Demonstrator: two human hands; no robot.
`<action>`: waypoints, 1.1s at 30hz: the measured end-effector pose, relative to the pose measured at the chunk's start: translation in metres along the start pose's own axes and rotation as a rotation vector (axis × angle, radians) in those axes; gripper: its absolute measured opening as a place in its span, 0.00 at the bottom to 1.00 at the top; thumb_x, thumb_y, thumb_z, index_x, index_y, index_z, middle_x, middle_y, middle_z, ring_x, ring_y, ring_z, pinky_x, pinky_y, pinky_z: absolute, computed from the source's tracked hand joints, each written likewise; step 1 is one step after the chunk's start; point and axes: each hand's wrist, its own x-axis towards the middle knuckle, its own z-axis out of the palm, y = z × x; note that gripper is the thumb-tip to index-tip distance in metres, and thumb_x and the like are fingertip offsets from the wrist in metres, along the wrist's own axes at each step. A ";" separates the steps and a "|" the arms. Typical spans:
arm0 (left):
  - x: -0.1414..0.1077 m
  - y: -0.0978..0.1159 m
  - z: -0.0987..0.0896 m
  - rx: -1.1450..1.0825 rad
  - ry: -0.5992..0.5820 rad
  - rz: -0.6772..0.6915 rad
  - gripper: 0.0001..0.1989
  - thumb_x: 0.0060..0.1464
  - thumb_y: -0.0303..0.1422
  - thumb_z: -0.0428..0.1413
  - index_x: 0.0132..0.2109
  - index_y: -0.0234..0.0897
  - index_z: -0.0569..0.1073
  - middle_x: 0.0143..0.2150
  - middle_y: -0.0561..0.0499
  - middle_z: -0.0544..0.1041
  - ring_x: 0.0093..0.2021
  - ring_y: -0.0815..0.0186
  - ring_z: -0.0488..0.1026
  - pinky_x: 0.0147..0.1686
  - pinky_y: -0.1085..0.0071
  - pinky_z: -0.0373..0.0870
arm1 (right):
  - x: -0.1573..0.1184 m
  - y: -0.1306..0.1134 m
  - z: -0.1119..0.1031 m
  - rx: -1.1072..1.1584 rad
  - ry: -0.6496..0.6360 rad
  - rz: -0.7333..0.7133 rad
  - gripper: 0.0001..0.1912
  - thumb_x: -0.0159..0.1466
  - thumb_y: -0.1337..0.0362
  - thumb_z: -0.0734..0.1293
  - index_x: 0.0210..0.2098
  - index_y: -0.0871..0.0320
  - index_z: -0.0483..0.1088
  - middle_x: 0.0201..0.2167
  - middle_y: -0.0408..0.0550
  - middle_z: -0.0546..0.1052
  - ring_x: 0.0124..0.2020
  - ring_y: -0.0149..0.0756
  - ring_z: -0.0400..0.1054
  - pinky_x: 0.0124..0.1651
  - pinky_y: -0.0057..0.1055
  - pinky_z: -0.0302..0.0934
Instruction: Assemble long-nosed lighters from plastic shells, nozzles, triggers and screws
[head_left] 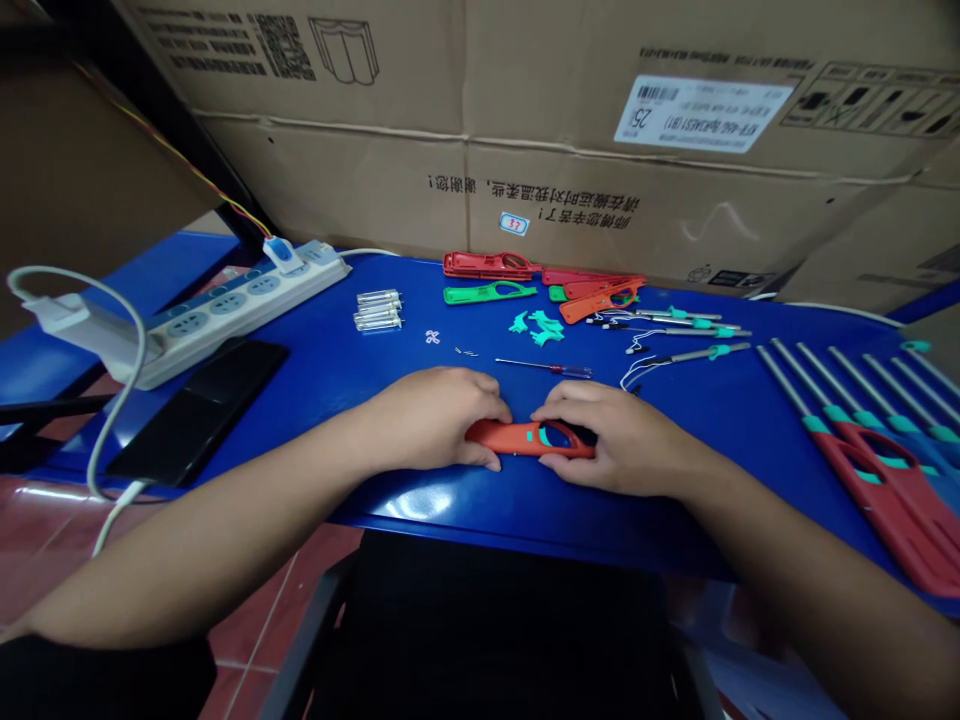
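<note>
An orange lighter body (504,437) with a teal trigger lies crosswise just above the blue table, gripped at both ends. My left hand (442,415) is closed around its left end, thumb below and fingers above. At the other end, by the finger opening, my right hand (611,435) pinches it the same way. Beyond the hands lies a screwdriver (547,368) with a purplish handle. Small screws (466,351), pale pink clips (433,337) and teal triggers (544,327) sit farther back.
Red, green and orange casing halves (491,293) line the back, near silvery cylinders (378,310). Wired metal tubes (686,354) lie right of them. Long-nosed lighters (862,470) occupy the right side. A power strip (232,310) and black phone (199,410) are left; a cardboard box (540,100) stands behind.
</note>
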 end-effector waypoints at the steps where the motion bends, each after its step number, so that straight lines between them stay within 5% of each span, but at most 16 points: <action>1: 0.000 0.000 0.000 0.002 0.004 0.004 0.17 0.52 0.42 0.65 0.47 0.40 0.79 0.41 0.49 0.77 0.39 0.61 0.75 0.35 0.69 0.67 | 0.000 0.000 0.000 0.011 0.007 -0.001 0.16 0.61 0.61 0.70 0.49 0.56 0.74 0.42 0.49 0.74 0.41 0.37 0.69 0.44 0.34 0.64; 7: 0.000 0.000 0.002 -0.014 0.026 0.036 0.16 0.53 0.36 0.64 0.49 0.39 0.78 0.41 0.49 0.78 0.41 0.60 0.75 0.38 0.67 0.68 | 0.001 -0.005 0.001 0.042 0.047 0.017 0.16 0.60 0.62 0.71 0.47 0.55 0.74 0.41 0.47 0.75 0.40 0.36 0.69 0.42 0.33 0.64; 20: 0.000 -0.002 0.005 -0.055 0.007 0.022 0.18 0.50 0.43 0.68 0.46 0.40 0.81 0.39 0.50 0.77 0.39 0.62 0.75 0.36 0.70 0.67 | 0.001 -0.011 -0.002 0.003 -0.053 0.134 0.15 0.64 0.60 0.71 0.49 0.55 0.75 0.41 0.48 0.74 0.41 0.37 0.69 0.42 0.33 0.62; 33: -0.007 0.002 0.014 0.039 0.067 -0.026 0.23 0.55 0.45 0.64 0.54 0.40 0.79 0.38 0.48 0.75 0.40 0.60 0.72 0.39 0.67 0.68 | 0.004 -0.014 -0.003 -0.045 -0.069 0.181 0.20 0.61 0.58 0.74 0.52 0.56 0.76 0.42 0.48 0.76 0.42 0.39 0.70 0.43 0.33 0.63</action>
